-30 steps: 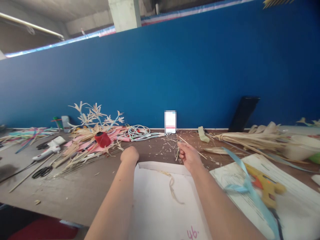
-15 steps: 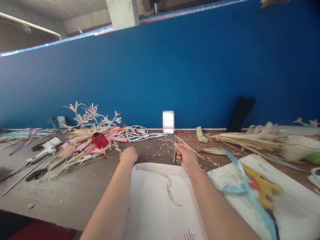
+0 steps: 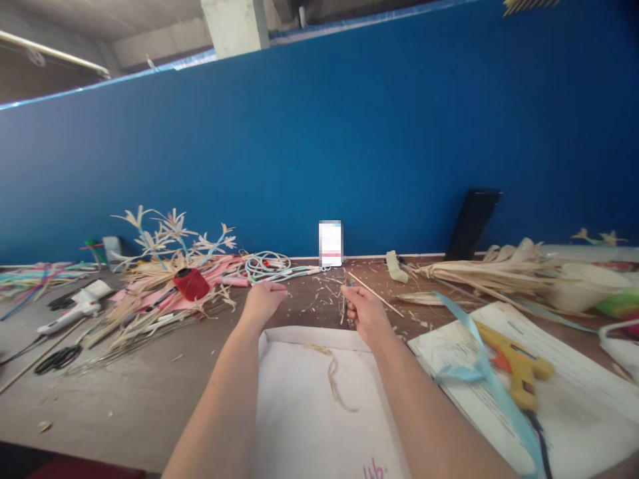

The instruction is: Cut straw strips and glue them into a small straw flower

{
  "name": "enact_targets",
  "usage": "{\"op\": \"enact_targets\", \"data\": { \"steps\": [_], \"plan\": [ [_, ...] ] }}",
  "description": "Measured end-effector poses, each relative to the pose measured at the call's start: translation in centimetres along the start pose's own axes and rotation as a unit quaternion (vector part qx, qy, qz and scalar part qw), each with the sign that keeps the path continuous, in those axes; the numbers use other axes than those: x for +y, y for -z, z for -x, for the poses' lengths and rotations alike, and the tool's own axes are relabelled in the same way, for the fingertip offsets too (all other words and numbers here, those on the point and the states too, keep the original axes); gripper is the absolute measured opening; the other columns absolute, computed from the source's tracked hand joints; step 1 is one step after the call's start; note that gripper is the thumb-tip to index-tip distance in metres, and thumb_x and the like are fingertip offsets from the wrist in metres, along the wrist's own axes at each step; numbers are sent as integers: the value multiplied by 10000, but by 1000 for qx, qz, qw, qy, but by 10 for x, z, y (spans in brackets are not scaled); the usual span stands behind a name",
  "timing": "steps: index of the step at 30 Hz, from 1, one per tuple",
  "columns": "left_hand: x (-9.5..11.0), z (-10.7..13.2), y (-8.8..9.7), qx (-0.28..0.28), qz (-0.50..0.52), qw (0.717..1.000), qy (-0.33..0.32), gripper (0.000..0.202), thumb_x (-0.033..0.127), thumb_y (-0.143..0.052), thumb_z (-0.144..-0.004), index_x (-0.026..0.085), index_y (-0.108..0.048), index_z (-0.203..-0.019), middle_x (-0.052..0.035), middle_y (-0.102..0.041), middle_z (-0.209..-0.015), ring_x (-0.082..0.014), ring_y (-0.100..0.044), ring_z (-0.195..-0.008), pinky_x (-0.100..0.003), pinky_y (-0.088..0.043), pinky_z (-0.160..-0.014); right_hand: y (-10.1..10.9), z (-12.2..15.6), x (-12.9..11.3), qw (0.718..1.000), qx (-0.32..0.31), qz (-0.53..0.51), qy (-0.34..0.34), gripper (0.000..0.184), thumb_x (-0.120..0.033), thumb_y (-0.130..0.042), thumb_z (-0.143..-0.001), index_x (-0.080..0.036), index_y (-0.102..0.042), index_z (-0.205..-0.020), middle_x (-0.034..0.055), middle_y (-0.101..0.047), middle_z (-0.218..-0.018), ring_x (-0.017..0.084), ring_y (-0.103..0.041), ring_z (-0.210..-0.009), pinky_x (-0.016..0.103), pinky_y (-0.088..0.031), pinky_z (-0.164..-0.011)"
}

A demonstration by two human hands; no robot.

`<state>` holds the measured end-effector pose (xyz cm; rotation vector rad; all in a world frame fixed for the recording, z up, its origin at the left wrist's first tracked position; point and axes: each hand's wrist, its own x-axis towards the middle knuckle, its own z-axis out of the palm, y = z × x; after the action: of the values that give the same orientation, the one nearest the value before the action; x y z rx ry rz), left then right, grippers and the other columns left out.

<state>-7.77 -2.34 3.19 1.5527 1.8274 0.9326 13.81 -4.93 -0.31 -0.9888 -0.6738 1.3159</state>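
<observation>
My left hand (image 3: 263, 304) hovers past the far left corner of a white shallow box (image 3: 319, 338), its fingertips pinched together and pointing right. Whatever may be between those fingertips is too small to see. Opposite it, beyond the box's far right corner, my right hand (image 3: 368, 311) is closed with thumb and fingers together. Something small and dark shows at its fingertips, too blurred to name. Thin straw-coloured scraps (image 3: 327, 293) lie on the table between the hands. Inside the box rests a curled dry fibre strand (image 3: 333, 376), between my forearms.
Left stand pale husk flowers (image 3: 172, 229), a red thread spool (image 3: 192, 285) and a white glue gun (image 3: 74, 313). A phone (image 3: 331, 244) leans on the blue partition. Rightward lie a yellow glue gun (image 3: 519, 369) on papers, blue ribbon (image 3: 504, 392) and dry husks (image 3: 479, 273).
My left hand has lifted and moved right, towards my right hand, and its pinched fingertips now show. My right hand stays nearly in place. The whole view has shifted slightly.
</observation>
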Motion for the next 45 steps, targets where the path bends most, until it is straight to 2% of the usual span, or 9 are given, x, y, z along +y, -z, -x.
{"op": "enact_targets", "data": {
  "steps": [4, 10, 13, 15, 17, 21, 26, 39, 45],
  "plan": [
    [25, 12, -27, -123, 306, 944, 22, 349, 264, -704, -583, 121, -637, -895, -20, -611, -689, -86, -556, -597, -227, -465, -637, 2, -2, 2, 1000, -1, -7, 2, 285, -350, -758, -539, -160, -562, -623, -75, -386, -441, 38, -317, -416, 158, -218, -361],
    [33, 15, -55, -151, 408, 900, -20, 385, 314, -718, -589, 139, -649, -924, -26, -613, -767, -73, -551, -634, -217, -463, -664, 4, -4, 5, 1000, -10, -5, 5, 283, -357, -748, -555, -164, -559, -639, -74, -388, -462, 40, -316, -430, 159, -218, -368],
    [29, 15, -43, -17, 289, 956, -54, 344, 403, -597, -695, 164, -657, -934, -44, -636, -787, -124, -567, -666, -258, -456, -663, 3, -4, 5, 1000, -12, 18, 6, 283, -356, -749, -551, -163, -558, -629, -72, -394, -466, 41, -317, -431, 166, -214, -369],
    [24, 17, -27, 95, 63, 992, -57, 322, 431, -514, -747, 183, -680, -867, -64, -649, -769, -191, -583, -733, -309, -445, -695, 2, -3, 5, 999, -16, 35, 5, 284, -365, -745, -555, -164, -556, -624, -74, -391, -459, 41, -309, -424, 173, -211, -372],
    [19, 20, -9, 154, -134, 979, -13, 287, 393, -484, -761, 216, -687, -859, -99, -658, -840, -263, -588, -828, -368, -436, -713, 1, -2, 5, 998, -20, 53, 5, 286, -377, -738, -562, -164, -557, -622, -74, -389, -454, 42, -304, -420, 180, -209, -376],
    [4, 19, 11, 94, -305, 946, 66, 253, 276, -528, -704, 198, -680, -890, -168, -636, -1002, -301, -590, -921, -380, -445, -733, 1, -1, 6, 996, -26, 79, 23, 286, -396, -730, -565, -163, -577, -630, -67, -402, -473, 46, -314, -435, 189, -214, -387],
    [-10, 11, 6, 14, -353, 926, 129, 326, 279, -586, -649, 120, -665, -923, -236, -624, -1009, -326, -603, -912, -390, -469, -715, 3, -3, 10, 995, -32, 90, 34, 305, -431, -721, -563, -171, -570, -619, -72, -383, -471, 52, -306, -436, 195, -214, -393],
    [-2, 13, 3, -45, -412, 906, 86, 319, 137, -521, -670, 118, -656, -959, -227, -629, -1013, -288, -595, -968, -345, -466, -759, 3, -2, 11, 992, -34, 117, 47, 340, -472, -709, -554, -168, -583, -641, -67, -390, -478, 58, -306, -443, 203, -228, -400],
    [5, 14, -1, -27, -334, 941, 44, 220, 193, -520, -681, 159, -665, -843, -161, -663, -944, -262, -612, -903, -306, -446, -727, 2, -1, 9, 991, -25, 121, 44, 343, -469, -709, -555, -164, -590, -659, -63, -419, -490, 49, -301, -431, 197, -232, -392]
  ]
}}
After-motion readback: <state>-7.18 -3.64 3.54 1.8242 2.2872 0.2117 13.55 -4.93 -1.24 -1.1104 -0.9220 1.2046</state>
